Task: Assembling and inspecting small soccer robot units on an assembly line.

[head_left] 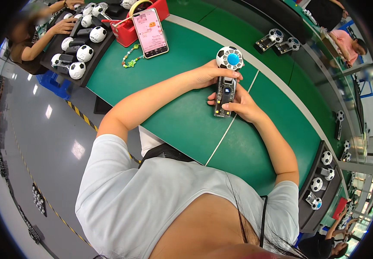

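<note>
A football-headed handheld fan (pixel 229 59) is held over the green table, its black-and-white ball carrying a blue disc. Its clear handle stretches toward me, with a small lit display and circuit parts showing inside. My left hand (pixel 208 76) is closed round the neck just below the ball, the thumb lying across the front. Lower down, my right hand (pixel 245 105) grips the handle from the right. Its thumb presses on the front near the bottom end, and some fingertips show past the left side.
A phone (pixel 151 33) with a beaded strap leans by a red basket (pixel 127 35). Similar football fans fill a dark tray (pixel 92 64) at far left, where another person's hands (pixel 63 26) reach in. More sit in a right-hand tray (pixel 308 199) and beyond the table's pale edge strip.
</note>
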The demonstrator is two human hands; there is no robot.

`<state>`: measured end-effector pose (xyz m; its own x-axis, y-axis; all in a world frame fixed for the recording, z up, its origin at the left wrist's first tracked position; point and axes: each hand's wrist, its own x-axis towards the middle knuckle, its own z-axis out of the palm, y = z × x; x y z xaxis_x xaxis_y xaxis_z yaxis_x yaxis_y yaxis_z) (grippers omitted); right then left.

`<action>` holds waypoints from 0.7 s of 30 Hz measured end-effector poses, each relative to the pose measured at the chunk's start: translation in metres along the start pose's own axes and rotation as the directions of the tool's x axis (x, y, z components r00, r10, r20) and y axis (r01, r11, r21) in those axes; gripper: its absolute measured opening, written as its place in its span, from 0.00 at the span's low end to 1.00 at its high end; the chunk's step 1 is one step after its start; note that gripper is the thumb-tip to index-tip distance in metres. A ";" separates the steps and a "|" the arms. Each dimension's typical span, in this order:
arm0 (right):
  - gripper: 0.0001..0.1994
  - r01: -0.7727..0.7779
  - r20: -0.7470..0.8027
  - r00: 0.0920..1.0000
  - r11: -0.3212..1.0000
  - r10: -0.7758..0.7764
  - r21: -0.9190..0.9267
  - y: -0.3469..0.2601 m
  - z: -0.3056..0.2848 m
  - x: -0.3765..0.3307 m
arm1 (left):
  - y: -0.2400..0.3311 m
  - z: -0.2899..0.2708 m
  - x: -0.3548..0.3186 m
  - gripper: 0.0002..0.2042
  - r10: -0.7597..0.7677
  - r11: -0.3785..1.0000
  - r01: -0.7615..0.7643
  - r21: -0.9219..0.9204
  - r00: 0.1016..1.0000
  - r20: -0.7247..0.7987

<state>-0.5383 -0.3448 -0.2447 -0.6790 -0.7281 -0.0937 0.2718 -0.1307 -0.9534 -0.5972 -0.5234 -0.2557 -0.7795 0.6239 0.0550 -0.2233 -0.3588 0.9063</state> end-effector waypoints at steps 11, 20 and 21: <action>0.26 0.071 -0.206 0.978 0.985 -0.038 0.154 0.001 0.016 -0.002 | -0.009 -0.003 0.002 0.28 0.018 0.999 -0.016 -0.030 0.997 0.077; 0.38 0.645 -0.395 -0.068 0.262 -0.916 -0.718 -0.201 -0.004 -0.171 | 0.009 -0.003 -0.008 0.26 0.009 0.991 0.018 -0.135 0.981 0.196; 0.42 0.458 -0.399 -0.550 0.135 -0.734 -0.879 -0.208 0.023 -0.156 | 0.009 -0.002 -0.009 0.26 0.005 0.991 0.020 -0.132 0.982 0.189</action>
<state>-0.4732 -0.2199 -0.0252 -0.0981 0.7648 0.6367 -0.8735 0.2404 -0.4234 -0.5937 -0.5334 -0.2484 -0.6563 0.7419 0.1376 -0.3144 -0.4346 0.8439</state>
